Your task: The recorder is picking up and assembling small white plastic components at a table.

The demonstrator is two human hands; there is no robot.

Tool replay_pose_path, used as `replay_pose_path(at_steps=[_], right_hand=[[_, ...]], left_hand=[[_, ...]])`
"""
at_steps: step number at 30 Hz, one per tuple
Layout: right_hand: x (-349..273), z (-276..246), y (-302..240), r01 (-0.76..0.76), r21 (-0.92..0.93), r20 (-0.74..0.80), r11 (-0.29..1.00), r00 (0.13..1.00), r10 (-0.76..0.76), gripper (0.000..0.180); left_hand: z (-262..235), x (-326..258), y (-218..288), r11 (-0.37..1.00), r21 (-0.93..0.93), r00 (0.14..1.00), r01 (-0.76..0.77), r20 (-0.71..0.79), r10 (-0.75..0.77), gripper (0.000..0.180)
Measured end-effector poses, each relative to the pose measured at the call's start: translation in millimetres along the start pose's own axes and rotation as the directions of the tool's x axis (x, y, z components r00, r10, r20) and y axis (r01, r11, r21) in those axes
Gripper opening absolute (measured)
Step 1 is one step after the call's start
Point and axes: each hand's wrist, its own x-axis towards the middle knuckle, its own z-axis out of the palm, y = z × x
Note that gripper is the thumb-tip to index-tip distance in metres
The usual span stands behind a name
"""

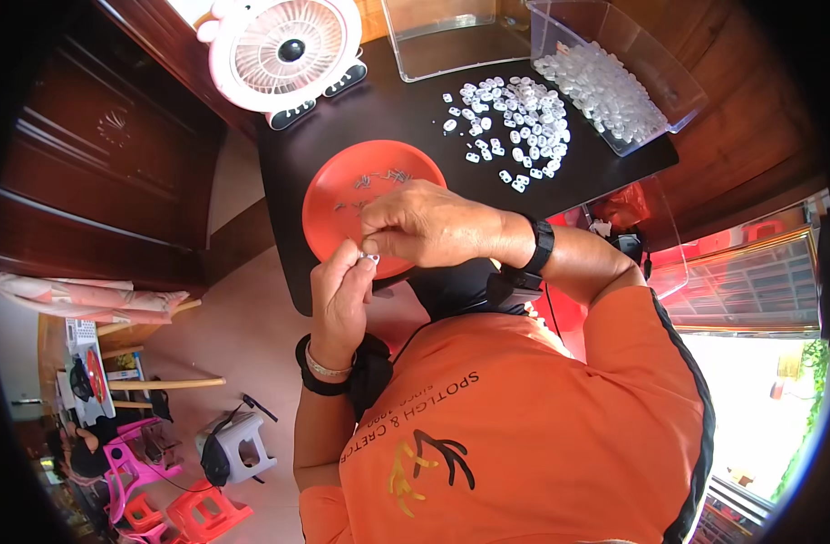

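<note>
My left hand is closed in a pinch on a small white plastic piece, just past the near rim of a red plate. Over the plate, my right hand has its thumb and fingers pressed together right at that piece; whatever they hold is hidden. Small thin metal pieces lie scattered in the plate, some of them covered by my right hand. To the right of the plate spreads a loose pile of small white plastic pieces, several showing dark holes.
A clear plastic bin at the far right holds many translucent pieces. Beside it is a clear container. A pink-and-white fan stands at the far left of the dark table. Stools stand on the floor at left.
</note>
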Motion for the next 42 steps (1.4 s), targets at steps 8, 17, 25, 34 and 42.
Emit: replay_pose_path(at_steps=[8,17,25,34,42], right_hand=[[-25.3,34.6,-1.3,0.137,0.048,-0.21,0.989,0.97,-0.124,0.013],[-43.5,1.6,2.0,-0.017,-0.055,-0.246,0.998,0.969,0.003,0.031],[-90.4,-160.6,142.1,-0.591,-0.535,-0.604,0.604,0.767,0.215,0.024],[-130.1,-164.9,164.8,-0.571,-0.599,-0.466,0.562,0.819,0.335,0.027],[-96.8,-144.6,148.0,-0.576,-0.564,-0.553,0.591,0.796,0.249,0.022]], left_hand=[[14.6,-26.6,-1.8,0.997,-0.048,0.998,0.056,-0.035,-0.058,0.019],[17.9,-31.7,2.2,0.989,-0.101,0.991,0.112,-0.062,-0.119,0.016],[18.3,-35.0,0.9,0.973,-0.209,0.988,0.101,-0.093,-0.123,0.021],[17.2,-25.7,-0.6,0.964,-0.225,0.987,0.141,-0.045,-0.154,0.02],[17.5,-28.6,-2.8,0.969,-0.215,0.988,0.125,-0.059,-0.141,0.018]])
